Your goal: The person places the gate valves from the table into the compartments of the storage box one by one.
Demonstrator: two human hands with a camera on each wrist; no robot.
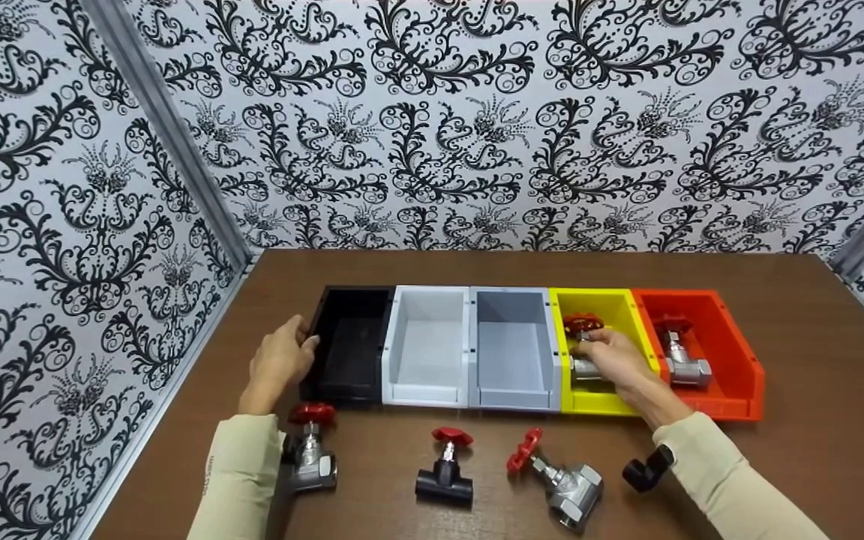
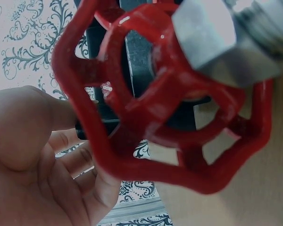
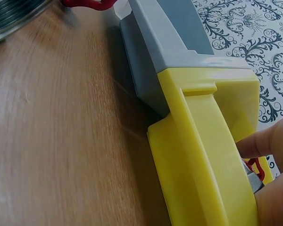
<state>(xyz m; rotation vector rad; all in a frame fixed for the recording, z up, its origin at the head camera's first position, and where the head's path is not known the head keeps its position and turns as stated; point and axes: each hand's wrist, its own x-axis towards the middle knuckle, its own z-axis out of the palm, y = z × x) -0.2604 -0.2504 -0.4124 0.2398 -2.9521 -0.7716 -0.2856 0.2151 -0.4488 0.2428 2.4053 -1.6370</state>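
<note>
My right hand [image 1: 616,360] is inside the yellow bin [image 1: 612,405], its fingers gripping a metal gate valve [image 1: 586,367] with a red handwheel just below the wheel. The right wrist view shows the fingers [image 3: 278,141] behind the yellow wall, with only a bit of the valve [image 3: 254,179] visible. My left hand [image 1: 282,360] is at the left side of the black bin [image 1: 349,345], its thumb against the rim and its fingers loose. A red handwheel [image 2: 151,99] fills much of the left wrist view in front of this hand.
White [image 1: 428,394], grey [image 1: 514,397] and orange [image 1: 739,405] bins complete the row; the orange one holds a metal valve [image 1: 679,364]. Along the front lie a metal valve [image 1: 316,457] beside the left sleeve, a black tee valve [image 1: 445,476] and another metal valve [image 1: 574,491].
</note>
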